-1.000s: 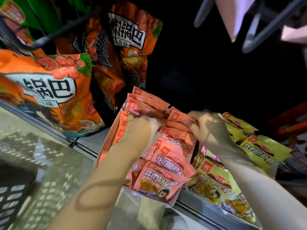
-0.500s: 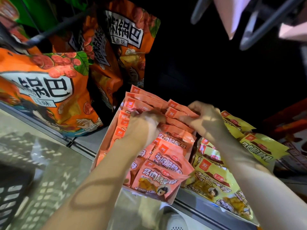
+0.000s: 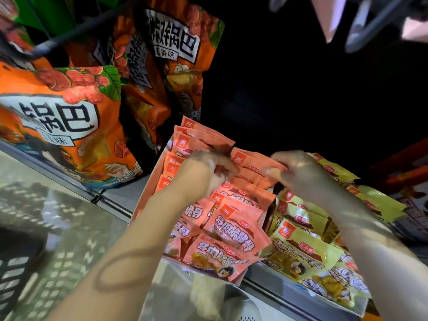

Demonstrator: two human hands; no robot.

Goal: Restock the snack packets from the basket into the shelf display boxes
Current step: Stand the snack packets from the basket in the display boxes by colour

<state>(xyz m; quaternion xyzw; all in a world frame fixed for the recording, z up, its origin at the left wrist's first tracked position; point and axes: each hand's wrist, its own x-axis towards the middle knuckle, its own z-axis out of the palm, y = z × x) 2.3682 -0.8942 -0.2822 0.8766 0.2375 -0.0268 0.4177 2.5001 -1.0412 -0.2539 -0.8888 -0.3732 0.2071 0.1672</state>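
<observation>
pink packets (image 3: 234,228) in box: left hand (image 3: 203,172), right hand (image 3: 294,172) each grip one.

Dark shelf recess (image 3: 301,93) ahead of me, big orange bags (image 3: 58,126) standing to my left, grey shelf edge (image 3: 111,200) below them, dim light, patterned floor (image 3: 58,251) beneath.

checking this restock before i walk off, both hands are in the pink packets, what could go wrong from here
1. The front pink packet already hangs over the shelf edge; pushing more in behind could slide it off.
2. The left hand and right hand work at the back rows, so their forearms pass over the front packets and may drag them forward.
3. The yellow packets lie loose right beside the pink ones, so the two kinds could get mixed.
</observation>
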